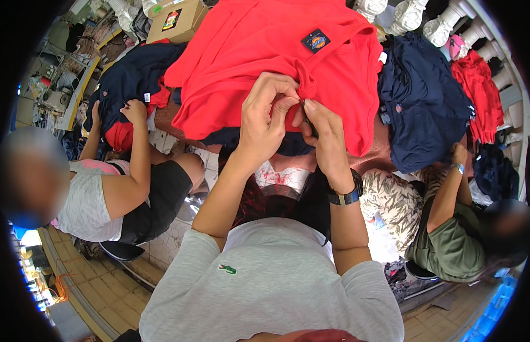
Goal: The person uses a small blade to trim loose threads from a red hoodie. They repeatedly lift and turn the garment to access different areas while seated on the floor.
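Your left hand (pixel 267 117) pinches a gathered fold of the red garment (pixel 236 71) spread over the counter (pixel 167 122); your right hand (pixel 326 134) meets it there, holding a small dark item (pixel 314 130), mostly hidden. Dark blue garments lie either side (pixel 419 102), one co-worker (pixel 94 196) seated left, another (pixel 454 248) right.

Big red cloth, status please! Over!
Left hand pinching red fabric garment. Right hand close beside, gripping small dark object, mostly hidden by fingers. Dark-navy fabric partly underneath.

From afar I watched through one head-worn fisheye — close above the grey shirt (pixel 282 273), tilted steeply down and forward over the red cloth (pixel 259 51).
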{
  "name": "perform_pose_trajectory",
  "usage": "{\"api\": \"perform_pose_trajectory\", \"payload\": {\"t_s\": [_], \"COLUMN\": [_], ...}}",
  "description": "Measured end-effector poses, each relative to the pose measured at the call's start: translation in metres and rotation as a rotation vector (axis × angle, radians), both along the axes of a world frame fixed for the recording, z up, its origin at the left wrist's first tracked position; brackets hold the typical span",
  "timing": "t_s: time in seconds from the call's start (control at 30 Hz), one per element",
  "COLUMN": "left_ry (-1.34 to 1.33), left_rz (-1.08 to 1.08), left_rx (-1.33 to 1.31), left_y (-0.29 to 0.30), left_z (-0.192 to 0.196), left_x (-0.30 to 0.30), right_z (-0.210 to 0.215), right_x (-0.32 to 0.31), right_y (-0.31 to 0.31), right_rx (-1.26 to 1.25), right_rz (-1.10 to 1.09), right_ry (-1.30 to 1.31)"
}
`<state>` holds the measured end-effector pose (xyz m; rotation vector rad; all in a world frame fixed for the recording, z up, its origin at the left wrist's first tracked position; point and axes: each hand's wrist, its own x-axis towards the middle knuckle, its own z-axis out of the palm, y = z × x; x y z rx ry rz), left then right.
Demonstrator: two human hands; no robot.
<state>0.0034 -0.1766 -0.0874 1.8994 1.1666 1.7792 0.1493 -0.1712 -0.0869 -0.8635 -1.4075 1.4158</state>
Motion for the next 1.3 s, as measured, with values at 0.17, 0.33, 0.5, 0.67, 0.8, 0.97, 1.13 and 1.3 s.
{"api": "perform_pose_trajectory", "payload": {"t_s": [0.17, 0.33, 0.5, 0.67, 0.8, 0.97, 1.13, 1.3], "left_ry": [-0.053, -0.136, -0.115, -0.078, 0.035, -0.011, -0.002, 0.081], "left_rz": [0.012, -0.084, -0.081, -0.076, -0.031, -0.034, -0.074, -0.02], "left_rx": [-0.009, -0.124, -0.143, -0.116, -0.063, -0.084, -0.085, -0.053], "left_y": [0.0, -0.005, -0.009, -0.007, -0.007, -0.012, -0.013, -0.022], "left_z": [0.002, 0.004, 0.005, 0.001, 0.001, 0.004, 0.007, 0.011], "left_x": [0.0, -0.001, -0.002, -0.003, -0.004, -0.006, -0.008, -0.014], "right_z": [-0.007, -0.008, 0.009, 0.011, 0.007, 0.004, 0.009, -0.004], "right_x": [0.0, 0.002, -0.001, -0.003, -0.008, -0.007, -0.005, 0.004], "right_y": [0.008, 0.003, -0.001, -0.001, 0.004, 0.002, 0.006, 0.011], "right_rx": [0.041, 0.012, -0.044, -0.1, -0.141, -0.105, -0.147, -0.068], "right_rz": [0.063, 0.03, 0.046, 0.033, 0.043, 0.071, 0.151, 0.124], "right_ry": [-0.008, 0.025, 0.031, 0.052, 0.17, 0.064, 0.109, 0.298]}}
